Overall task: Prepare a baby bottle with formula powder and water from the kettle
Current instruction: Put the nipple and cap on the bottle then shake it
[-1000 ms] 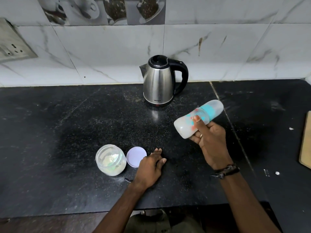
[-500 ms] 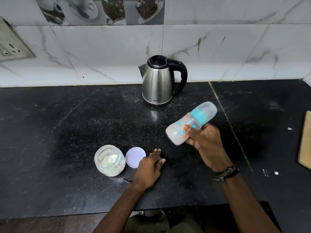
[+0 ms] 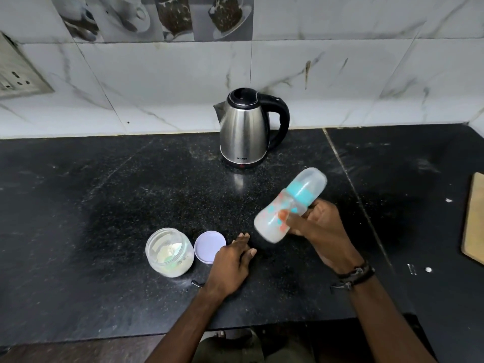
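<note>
My right hand grips a capped baby bottle with a teal collar and milky liquid inside. The bottle is tilted, its cap pointing up and to the right, and it looks blurred. My left hand rests flat on the black counter, fingers relaxed, holding nothing. Just left of it lie a pale round lid and an open clear jar with formula powder. The steel kettle with a black handle stands at the back near the wall.
A wooden board lies at the counter's right edge. Small white bits lie near it. A wall socket plate sits at the upper left on the tiled wall. The counter's front edge runs just below my forearms.
My right hand has swung the bottle down and left, then back, as in shaking. My left hand, the jar, lid and kettle have stayed put.
</note>
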A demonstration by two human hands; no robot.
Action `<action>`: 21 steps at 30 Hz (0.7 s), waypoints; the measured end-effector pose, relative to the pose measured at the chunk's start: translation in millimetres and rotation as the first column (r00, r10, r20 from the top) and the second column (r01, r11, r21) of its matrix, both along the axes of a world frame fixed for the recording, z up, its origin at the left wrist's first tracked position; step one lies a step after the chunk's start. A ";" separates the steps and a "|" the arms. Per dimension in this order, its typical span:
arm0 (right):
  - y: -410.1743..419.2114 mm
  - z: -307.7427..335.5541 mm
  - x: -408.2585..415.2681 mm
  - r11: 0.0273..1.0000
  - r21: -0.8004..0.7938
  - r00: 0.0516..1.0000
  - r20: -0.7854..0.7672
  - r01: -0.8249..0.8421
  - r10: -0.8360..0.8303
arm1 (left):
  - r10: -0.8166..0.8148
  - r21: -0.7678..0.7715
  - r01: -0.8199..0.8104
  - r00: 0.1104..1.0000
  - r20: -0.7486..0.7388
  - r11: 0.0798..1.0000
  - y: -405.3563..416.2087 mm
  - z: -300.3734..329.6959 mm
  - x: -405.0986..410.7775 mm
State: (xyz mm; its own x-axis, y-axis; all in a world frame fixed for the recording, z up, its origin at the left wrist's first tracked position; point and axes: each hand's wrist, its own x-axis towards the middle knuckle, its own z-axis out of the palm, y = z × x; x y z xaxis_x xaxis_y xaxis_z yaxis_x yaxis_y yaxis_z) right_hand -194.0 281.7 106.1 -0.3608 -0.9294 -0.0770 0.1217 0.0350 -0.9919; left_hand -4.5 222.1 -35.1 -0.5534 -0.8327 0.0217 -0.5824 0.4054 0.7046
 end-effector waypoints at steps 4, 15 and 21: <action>-6.1 -2.8 -2.4 0.999 0.032 0.982 -0.188 0.029 -0.023 | -0.009 0.008 0.009 1.000 0.011 1.000 0.9 -0.7 -0.3; -1.1 -3.1 -3.3 0.998 0.056 0.999 -0.041 -0.007 0.009 | -0.019 -0.002 0.019 1.000 -0.008 1.000 0.5 -1.3 0.3; -3.7 -1.7 -4.2 0.996 0.089 0.982 -0.184 -0.026 0.043 | -0.021 -0.014 0.021 1.000 0.010 1.000 0.8 -0.7 -0.1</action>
State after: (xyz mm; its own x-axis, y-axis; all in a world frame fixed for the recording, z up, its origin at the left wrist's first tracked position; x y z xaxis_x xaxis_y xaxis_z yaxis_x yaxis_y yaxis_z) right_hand -198.2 278.0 104.4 -0.3442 -0.9343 -0.0923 -0.0666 0.1223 -0.9903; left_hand -4.6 222.9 -35.8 -0.5707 -0.8207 0.0281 -0.5805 0.4274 0.6931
